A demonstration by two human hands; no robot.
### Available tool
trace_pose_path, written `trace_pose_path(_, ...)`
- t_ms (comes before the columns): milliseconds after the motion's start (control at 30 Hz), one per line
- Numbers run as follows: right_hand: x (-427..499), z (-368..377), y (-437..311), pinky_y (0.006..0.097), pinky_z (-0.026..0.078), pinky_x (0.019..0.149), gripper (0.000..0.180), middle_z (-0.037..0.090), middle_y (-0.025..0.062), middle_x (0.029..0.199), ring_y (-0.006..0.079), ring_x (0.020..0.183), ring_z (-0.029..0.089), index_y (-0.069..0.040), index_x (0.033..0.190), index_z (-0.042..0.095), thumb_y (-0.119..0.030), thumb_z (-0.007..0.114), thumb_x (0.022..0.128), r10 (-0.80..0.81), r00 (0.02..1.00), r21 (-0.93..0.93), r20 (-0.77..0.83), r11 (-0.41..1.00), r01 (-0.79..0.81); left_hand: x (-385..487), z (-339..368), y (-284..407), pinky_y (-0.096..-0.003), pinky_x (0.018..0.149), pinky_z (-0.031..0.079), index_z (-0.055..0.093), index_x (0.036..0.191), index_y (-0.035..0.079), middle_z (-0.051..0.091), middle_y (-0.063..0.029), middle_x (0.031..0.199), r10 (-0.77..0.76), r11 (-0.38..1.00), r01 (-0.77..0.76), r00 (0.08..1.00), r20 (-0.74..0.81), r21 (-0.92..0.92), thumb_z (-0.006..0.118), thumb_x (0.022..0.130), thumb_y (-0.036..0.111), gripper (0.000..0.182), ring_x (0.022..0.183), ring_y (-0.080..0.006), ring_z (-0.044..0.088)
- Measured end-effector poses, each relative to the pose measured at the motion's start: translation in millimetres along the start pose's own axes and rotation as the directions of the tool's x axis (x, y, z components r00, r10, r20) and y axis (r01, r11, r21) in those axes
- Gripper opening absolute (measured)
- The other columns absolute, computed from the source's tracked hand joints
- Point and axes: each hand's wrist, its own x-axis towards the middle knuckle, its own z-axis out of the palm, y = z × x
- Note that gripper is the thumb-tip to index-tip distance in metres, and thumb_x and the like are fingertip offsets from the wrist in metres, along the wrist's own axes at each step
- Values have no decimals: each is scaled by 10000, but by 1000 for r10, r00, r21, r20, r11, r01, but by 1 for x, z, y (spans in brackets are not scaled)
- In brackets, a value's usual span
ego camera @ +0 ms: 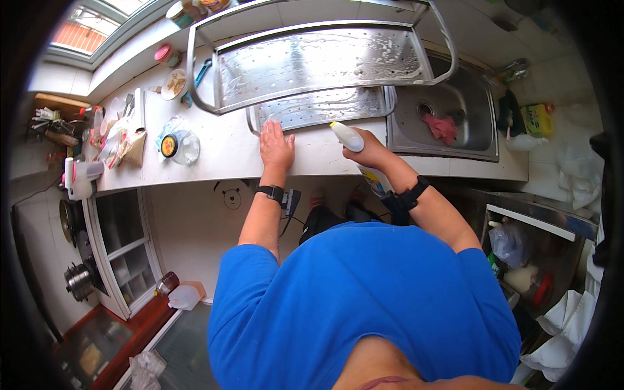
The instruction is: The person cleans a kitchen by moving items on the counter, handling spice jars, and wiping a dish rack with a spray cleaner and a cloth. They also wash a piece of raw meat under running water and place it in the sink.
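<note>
A two-tier metal dish rack with perforated trays stands on the white counter. Its upper tray [312, 58] is wet with foamy streaks, and its lower tray [326, 108] is wet too. My left hand [277, 148] lies palm down, fingertips at the near left edge of the lower tray, holding nothing visible. My right hand [369, 150] grips a white spray bottle [374, 179] by its neck, just in front of the rack's right part. The bottle's trigger head [347, 136] has a yellow nozzle pointing up and left, towards the lower tray.
Right of the rack is a steel sink [468, 126] with a pink cloth [441, 128] in it. A yellow bottle [537, 119] stands beyond. On the left are a clear jar [186, 147], a bowl [174, 85], a pink-lidded jar [167, 55] and bags [131, 148].
</note>
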Motion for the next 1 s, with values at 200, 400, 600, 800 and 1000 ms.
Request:
trace_pose_path(200, 31, 49, -32, 366, 515, 801, 355, 689, 158, 953, 279, 879, 656, -48, 1077, 637, -128, 686, 734, -82, 986, -30, 147, 996, 87, -20, 7, -9, -469, 1166, 270, 425, 1389, -41, 449, -235, 1433, 31, 980, -68, 980, -197, -186, 603, 912, 196, 562, 1393, -401, 342)
trace_pose_path(400, 54, 75, -49, 416, 521, 830, 317, 696, 194, 981, 378, 953, 658, -57, 1019, 658, -164, 688, 722, -157, 979, -1, 130, 987, 158, -15, 10, -17, -457, 1128, 340, 482, 1319, -83, 484, -279, 1384, -51, 872, -103, 953, -300, -478, 558, 885, 50, 460, 1325, -428, 427)
trace_pose_path(600, 68, 84, -67, 421, 519, 831, 315, 693, 199, 982, 379, 954, 657, -50, 1025, 650, -168, 671, 734, -194, 969, -5, 153, 980, 197, -5, -8, -6, -463, 1094, 365, 479, 1298, -102, 500, -286, 1338, -94, 779, -93, 961, -262, -620, 499, 859, -8, 449, 1273, -430, 456)
trace_pose_path(800, 73, 84, -75, 421, 516, 837, 324, 688, 208, 985, 387, 961, 653, -42, 1034, 639, -173, 675, 739, -118, 984, 15, 130, 993, 117, -9, -53, -6, -492, 956, 406, 551, 1174, -52, 553, -240, 1153, -190, 843, -73, 887, -421, -533, 518, 870, 22, 315, 1085, -405, 508)
trace_pose_path(1000, 73, 92, -81, 399, 515, 818, 341, 687, 169, 974, 325, 924, 657, -59, 1061, 629, -174, 691, 747, -176, 981, -49, 86, 982, 181, 69, -22, -53, -484, 739, 465, 596, 977, -28, 602, -231, 882, -123, 938, -52, 876, -467, -344, 508, 883, 79, 168, 812, -407, 578)
